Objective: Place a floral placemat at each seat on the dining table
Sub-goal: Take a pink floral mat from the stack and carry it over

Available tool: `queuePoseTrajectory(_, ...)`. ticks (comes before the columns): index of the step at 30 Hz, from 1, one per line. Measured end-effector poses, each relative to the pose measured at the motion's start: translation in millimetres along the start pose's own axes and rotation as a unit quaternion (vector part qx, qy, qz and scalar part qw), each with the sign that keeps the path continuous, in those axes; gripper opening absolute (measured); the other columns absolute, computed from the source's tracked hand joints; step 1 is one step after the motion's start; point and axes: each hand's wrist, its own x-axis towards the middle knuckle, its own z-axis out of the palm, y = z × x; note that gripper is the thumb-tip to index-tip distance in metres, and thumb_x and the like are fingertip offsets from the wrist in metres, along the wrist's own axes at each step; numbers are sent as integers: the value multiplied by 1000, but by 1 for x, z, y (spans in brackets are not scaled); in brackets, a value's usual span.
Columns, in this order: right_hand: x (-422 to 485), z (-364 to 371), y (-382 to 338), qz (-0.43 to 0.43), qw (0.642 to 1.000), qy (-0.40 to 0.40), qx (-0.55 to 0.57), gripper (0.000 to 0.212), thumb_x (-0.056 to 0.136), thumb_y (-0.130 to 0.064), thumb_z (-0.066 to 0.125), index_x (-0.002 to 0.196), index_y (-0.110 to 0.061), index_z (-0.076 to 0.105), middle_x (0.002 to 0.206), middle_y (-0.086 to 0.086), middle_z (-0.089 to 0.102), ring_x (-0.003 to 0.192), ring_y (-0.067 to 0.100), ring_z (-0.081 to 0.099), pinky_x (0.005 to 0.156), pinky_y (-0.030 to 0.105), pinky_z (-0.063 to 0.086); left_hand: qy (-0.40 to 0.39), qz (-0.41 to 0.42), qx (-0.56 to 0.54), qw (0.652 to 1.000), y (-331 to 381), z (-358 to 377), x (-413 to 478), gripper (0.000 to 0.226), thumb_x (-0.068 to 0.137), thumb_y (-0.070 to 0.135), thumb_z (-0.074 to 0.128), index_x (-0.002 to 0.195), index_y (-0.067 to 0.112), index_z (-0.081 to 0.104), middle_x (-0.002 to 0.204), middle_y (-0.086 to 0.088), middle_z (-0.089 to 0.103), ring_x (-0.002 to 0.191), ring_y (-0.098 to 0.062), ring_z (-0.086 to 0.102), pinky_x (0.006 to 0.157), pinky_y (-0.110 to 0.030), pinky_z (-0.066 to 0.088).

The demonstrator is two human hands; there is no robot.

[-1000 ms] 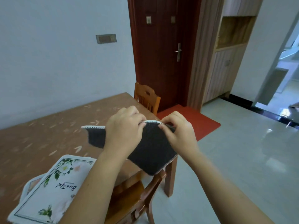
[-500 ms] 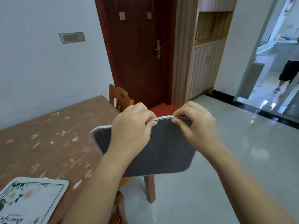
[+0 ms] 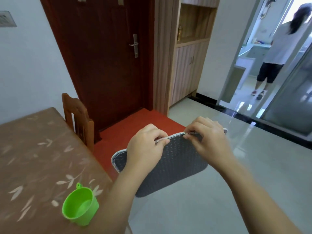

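Note:
Both my hands hold a placemat (image 3: 175, 168) in the air by its top edge, to the right of the dining table (image 3: 33, 157). Only its dark grey dotted back with white stitched trim faces me; the floral side is hidden. My left hand (image 3: 145, 147) pinches the edge near its middle. My right hand (image 3: 207, 137) pinches it further right, covering that corner. The mat hangs over the floor and the red doormat (image 3: 135, 125), off the table.
A green plastic cup (image 3: 79, 206) stands near the table's right edge by my left forearm. A wooden chair (image 3: 77, 117) sits at the table's far end before a dark red door (image 3: 104, 56). A person (image 3: 276, 49) stands in the doorway at the far right.
My view has swung right along the table. The mat in both hands moved from over the table's corner to over the floor. The floral placemat on the table left view; the green cup appeared.

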Motion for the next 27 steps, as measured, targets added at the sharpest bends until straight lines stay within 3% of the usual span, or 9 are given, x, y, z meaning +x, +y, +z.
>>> queuePoseTrajectory(5, 57, 34, 35, -4, 1000, -16, 10, 9, 73, -11, 72, 75, -14, 64, 79, 1, 62, 75, 22, 56, 68, 38, 43, 15, -24, 11, 1000, -28, 19, 59, 7, 80, 21, 66, 76, 26, 67, 78, 14, 57, 75, -7, 52, 65, -30, 44)
queuePoseTrajectory(9, 113, 72, 53, -37, 998, -27, 38, 8, 74, -13, 71, 75, -16, 63, 78, 0, 62, 75, 20, 56, 68, 38, 45, 49, -68, 54, 995, -58, 23, 109, 7, 82, 23, 64, 78, 28, 66, 79, 16, 54, 76, -7, 52, 63, -22, 42)
queuePoseTrajectory(13, 177, 107, 73, -76, 992, -58, 86, 5, 77, -16, 69, 78, -18, 64, 79, -5, 58, 78, 16, 54, 72, 36, 47, 83, -100, 90, 987, -86, 18, 159, 10, 82, 25, 64, 74, 30, 65, 75, 15, 53, 77, -5, 50, 67, -29, 43)
queuePoseTrajectory(15, 211, 123, 83, -96, 985, -76, 119, 4, 77, -16, 69, 78, -17, 65, 78, -7, 55, 78, 14, 53, 72, 32, 46, 93, -115, 115, 982, -96, 14, 184, 11, 82, 25, 63, 73, 30, 65, 76, 15, 52, 76, -6, 50, 64, -26, 40)
queuePoseTrajectory(20, 295, 159, 87, -144, 959, -126, 207, 4, 76, -16, 70, 76, -16, 66, 76, -10, 52, 77, 10, 52, 70, 24, 39, 143, -157, 192, 958, -111, -9, 236, 11, 83, 26, 61, 74, 30, 65, 74, 18, 49, 73, -4, 45, 55, -12, 23)
queuePoseTrajectory(24, 343, 191, 62, -203, 930, -142, 273, 5, 77, -15, 69, 75, -18, 65, 74, -16, 48, 75, 6, 51, 68, 27, 42, 197, -182, 245, 932, -128, -44, 254, 11, 80, 25, 66, 70, 30, 65, 72, 18, 51, 72, -3, 44, 56, -13, 24)
queuePoseTrajectory(27, 367, 218, 32, -241, 907, -161, 305, 4, 77, -15, 68, 76, -16, 65, 75, -13, 51, 76, 8, 52, 69, 26, 42, 221, -219, 268, 912, -147, -70, 254, 10, 79, 26, 67, 70, 29, 65, 76, 14, 56, 72, -6, 45, 53, -23, 23)
